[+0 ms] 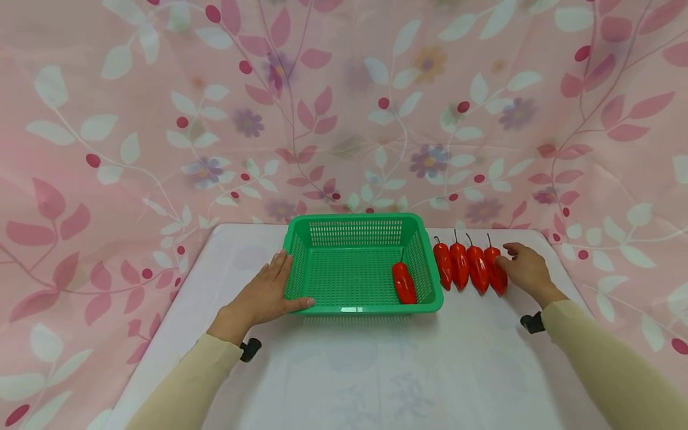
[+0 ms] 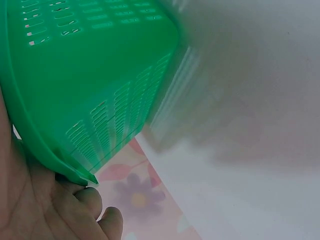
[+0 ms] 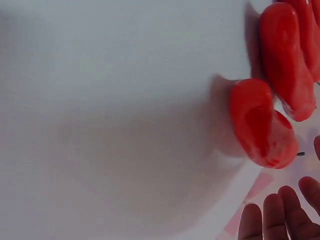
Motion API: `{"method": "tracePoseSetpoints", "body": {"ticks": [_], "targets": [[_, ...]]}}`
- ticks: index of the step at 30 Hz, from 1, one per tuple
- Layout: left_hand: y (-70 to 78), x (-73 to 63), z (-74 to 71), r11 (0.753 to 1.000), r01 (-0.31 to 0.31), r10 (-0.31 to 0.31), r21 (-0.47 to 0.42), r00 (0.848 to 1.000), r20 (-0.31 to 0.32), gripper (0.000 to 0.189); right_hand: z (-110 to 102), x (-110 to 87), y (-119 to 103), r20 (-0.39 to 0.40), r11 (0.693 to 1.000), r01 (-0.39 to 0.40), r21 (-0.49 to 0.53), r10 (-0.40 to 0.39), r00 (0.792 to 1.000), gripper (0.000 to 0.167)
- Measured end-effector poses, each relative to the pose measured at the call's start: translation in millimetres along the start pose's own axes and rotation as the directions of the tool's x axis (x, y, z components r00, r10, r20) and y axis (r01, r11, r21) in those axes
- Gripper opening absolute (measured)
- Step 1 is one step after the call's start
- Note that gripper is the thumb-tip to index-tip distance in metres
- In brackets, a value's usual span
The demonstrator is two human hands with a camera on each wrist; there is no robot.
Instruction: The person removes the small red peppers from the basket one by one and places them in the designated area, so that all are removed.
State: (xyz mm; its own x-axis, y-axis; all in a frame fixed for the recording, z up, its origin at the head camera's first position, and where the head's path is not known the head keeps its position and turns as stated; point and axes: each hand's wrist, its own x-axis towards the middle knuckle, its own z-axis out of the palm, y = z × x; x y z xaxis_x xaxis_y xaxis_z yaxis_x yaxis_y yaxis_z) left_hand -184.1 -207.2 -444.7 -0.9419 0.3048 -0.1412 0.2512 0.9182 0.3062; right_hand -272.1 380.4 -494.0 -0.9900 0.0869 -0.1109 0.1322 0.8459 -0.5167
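Observation:
A green plastic basket stands on the table, with one red pepper lying inside at its right end. My left hand rests on the basket's left rim, fingers extended along it and thumb over the front edge. In the left wrist view the palm and fingertips lie against the rim. Several more red peppers lie in a row to the right of the basket, stems pointing away. Beside the rightmost pepper is my right hand, fingers loosely bent. The right wrist view shows a gap between the fingers and the nearest pepper.
A white cloth covers the table, which ends just behind the basket. Behind it hangs a pink floral curtain, also seen at both sides. A dark strap-on device sits at the right wrist, another dark device at the left.

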Motion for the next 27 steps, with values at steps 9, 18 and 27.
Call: {"method": "tracePoseSetpoints", "body": {"ticks": [9, 18, 27], "targets": [[-3.9, 3.3, 2.8, 1.0, 0.005, -0.005, 0.016, 1.0, 0.0, 0.132, -8.9, 0.8, -28.6, -0.025, 0.989, 0.142, -0.04, -0.143, 0.989, 0.061], [-5.5, 3.9, 3.4, 1.0, -0.002, 0.002, 0.012, 1.0, -0.007, 0.132, -19.1, -10.1, -87.7, 0.021, 0.94, 0.33, -0.091, -0.329, 0.944, 0.062], [-5.1, 2.6, 2.5, 1.0, 0.0, 0.0, 0.002, 1.0, 0.006, 0.131, -20.4, -15.8, -141.5, 0.102, 0.824, 0.535, -0.186, -0.525, 0.845, 0.056]]}}
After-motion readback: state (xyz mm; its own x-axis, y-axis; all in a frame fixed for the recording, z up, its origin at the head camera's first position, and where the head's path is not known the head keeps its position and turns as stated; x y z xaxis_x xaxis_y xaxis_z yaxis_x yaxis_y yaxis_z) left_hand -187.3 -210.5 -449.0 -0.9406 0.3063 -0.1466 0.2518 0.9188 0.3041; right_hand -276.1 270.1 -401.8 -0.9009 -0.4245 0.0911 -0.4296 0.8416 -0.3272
